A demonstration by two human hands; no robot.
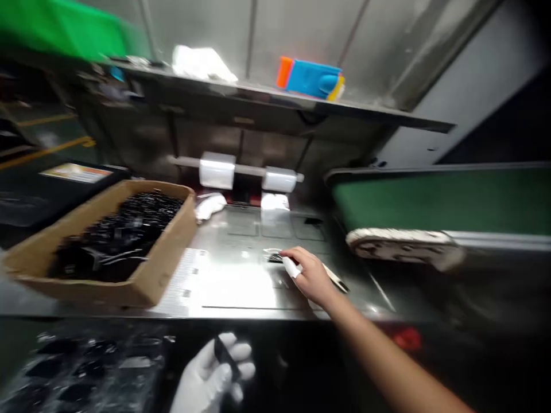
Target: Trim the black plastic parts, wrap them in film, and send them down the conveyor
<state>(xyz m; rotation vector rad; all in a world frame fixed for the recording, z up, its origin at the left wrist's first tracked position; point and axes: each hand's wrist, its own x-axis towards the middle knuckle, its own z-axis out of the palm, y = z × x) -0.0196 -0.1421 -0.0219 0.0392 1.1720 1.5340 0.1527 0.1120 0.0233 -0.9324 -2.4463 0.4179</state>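
My left hand, in a white glove, is low in front of the bench and closed around a small black part. My right hand is bare, with a white wrap on one finger. It reaches over the shiny metal benchtop, and its fingers rest on a small dark piece in clear film. A thin flat tool sticks out from behind that hand. The picture is blurred by motion.
A cardboard box full of black parts stands at the left. Two film rolls hang on a rod behind the bench. A green conveyor belt runs at the right. A shelf above bears a blue and orange object. Bagged black parts lie at the lower left.
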